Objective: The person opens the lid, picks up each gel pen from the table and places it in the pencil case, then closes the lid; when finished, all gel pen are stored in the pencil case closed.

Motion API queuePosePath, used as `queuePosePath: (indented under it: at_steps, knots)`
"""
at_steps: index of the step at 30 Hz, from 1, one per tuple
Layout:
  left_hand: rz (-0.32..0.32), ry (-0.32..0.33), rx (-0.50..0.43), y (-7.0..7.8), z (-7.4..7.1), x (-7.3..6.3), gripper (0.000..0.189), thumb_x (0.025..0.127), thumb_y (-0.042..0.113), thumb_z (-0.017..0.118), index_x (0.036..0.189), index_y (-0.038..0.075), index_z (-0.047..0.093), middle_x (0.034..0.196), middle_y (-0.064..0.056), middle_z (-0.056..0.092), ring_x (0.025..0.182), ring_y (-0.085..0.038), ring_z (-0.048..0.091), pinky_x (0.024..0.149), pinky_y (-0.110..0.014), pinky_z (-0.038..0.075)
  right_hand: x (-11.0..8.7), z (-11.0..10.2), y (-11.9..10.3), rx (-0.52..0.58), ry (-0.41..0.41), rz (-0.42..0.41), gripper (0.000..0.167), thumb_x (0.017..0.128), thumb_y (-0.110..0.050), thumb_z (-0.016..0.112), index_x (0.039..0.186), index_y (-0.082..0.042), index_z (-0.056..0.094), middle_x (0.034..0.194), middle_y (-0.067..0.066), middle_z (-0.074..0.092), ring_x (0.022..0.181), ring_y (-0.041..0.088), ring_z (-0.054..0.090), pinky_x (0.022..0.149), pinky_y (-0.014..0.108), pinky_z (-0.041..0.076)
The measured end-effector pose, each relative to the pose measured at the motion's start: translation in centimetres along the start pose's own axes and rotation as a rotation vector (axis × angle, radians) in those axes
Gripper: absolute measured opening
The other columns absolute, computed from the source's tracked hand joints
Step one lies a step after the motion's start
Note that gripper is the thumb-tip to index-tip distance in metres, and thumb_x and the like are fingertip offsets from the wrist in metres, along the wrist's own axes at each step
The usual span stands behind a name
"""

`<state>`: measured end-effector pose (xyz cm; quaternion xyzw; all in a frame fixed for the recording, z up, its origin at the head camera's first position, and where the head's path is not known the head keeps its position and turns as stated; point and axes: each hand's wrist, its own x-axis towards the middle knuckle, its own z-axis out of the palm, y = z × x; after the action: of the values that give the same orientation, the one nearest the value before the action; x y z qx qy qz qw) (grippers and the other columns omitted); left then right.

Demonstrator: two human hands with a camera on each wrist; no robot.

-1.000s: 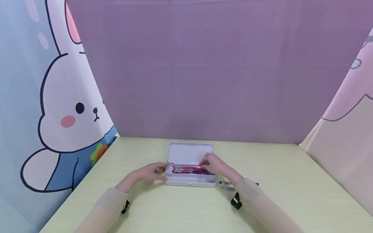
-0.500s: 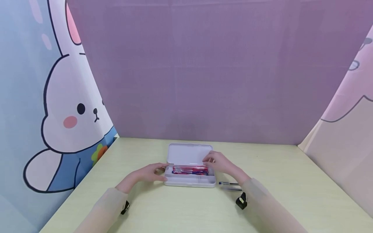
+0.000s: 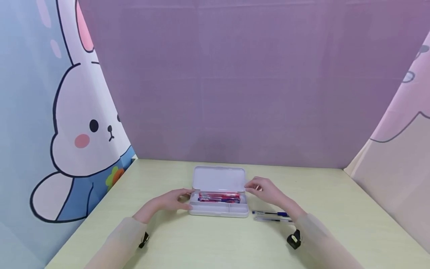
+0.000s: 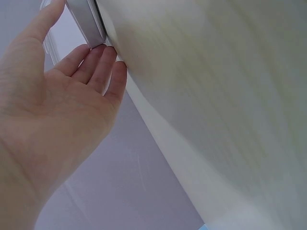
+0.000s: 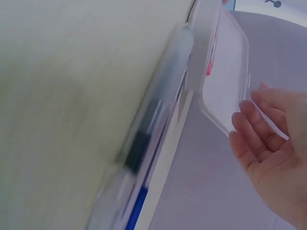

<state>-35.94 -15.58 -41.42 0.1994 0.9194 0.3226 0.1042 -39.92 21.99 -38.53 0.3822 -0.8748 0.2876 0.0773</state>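
Note:
A white pencil case (image 3: 209, 213) lies with its lid raised in the middle of the table. Red and blue pens (image 3: 219, 197) fill its rear compartment. My left hand (image 3: 169, 200) touches the case's left end, thumb at the front corner and fingertips by the hinge; its fingers look relaxed in the left wrist view. At the right edge of the raised lid (image 5: 226, 72) is my right hand (image 5: 278, 139), with loosely bent fingers and nothing between them. Two clear-barrelled pens (image 3: 268, 213) lie on the table right of the case, partly under my right forearm in the head view.
The pale wooden table (image 3: 208, 243) ends at a purple cloth backdrop (image 3: 231, 82). A rabbit-print curtain (image 3: 80, 112) hangs at the left, a pink and cream one (image 3: 403, 149) at the right. Black straps with cameras (image 3: 294, 240) sit under both wrists.
My right hand has moved from above the pens in the case out to the right, past the lid's edge. More of the two loose pens shows. My left hand has stayed put.

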Motion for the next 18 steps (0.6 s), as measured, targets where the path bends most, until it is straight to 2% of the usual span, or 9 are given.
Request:
queuePosePath:
  at_steps: [8, 13, 18]
  knots:
    - [0.01, 0.005, -0.013, 0.0, 0.0, 0.2, 0.07, 0.083, 0.036, 0.07, 0.141, 0.008, 0.041, 0.137, -0.016, 0.048, 0.124, -0.033, 0.046, 0.104, -0.053, 0.037, -2.2, -1.0, 1.1, -0.034, 0.004, 0.012, 0.02, 0.09, -0.022, 0.062, 0.101, -0.007, 0.07, 0.089, -0.006, 0.066, 0.082, 0.006, 0.061, 0.073, 0.025, 0.053]
    - [0.01, 0.004, -0.016, 0.2, -0.1, 0.3, 0.07, 0.084, 0.035, 0.07, 0.141, 0.007, 0.041, 0.137, -0.016, 0.048, 0.124, -0.033, 0.046, 0.104, -0.053, 0.037, -3.2, -2.0, 1.6, -0.049, 0.008, 0.034, 0.02, 0.091, -0.023, 0.062, 0.101, -0.007, 0.069, 0.09, -0.006, 0.065, 0.083, 0.007, 0.061, 0.073, 0.025, 0.053]
    - [-0.002, 0.01, -0.013, 0.4, -0.1, 0.2, 0.069, 0.084, 0.034, 0.069, 0.141, 0.007, 0.041, 0.137, -0.016, 0.048, 0.124, -0.033, 0.046, 0.104, -0.053, 0.037, -4.0, -2.9, 2.2, -0.064, 0.017, 0.011, 0.018, 0.09, -0.019, 0.063, 0.1, -0.005, 0.069, 0.089, -0.005, 0.066, 0.082, 0.006, 0.061, 0.072, 0.025, 0.053]
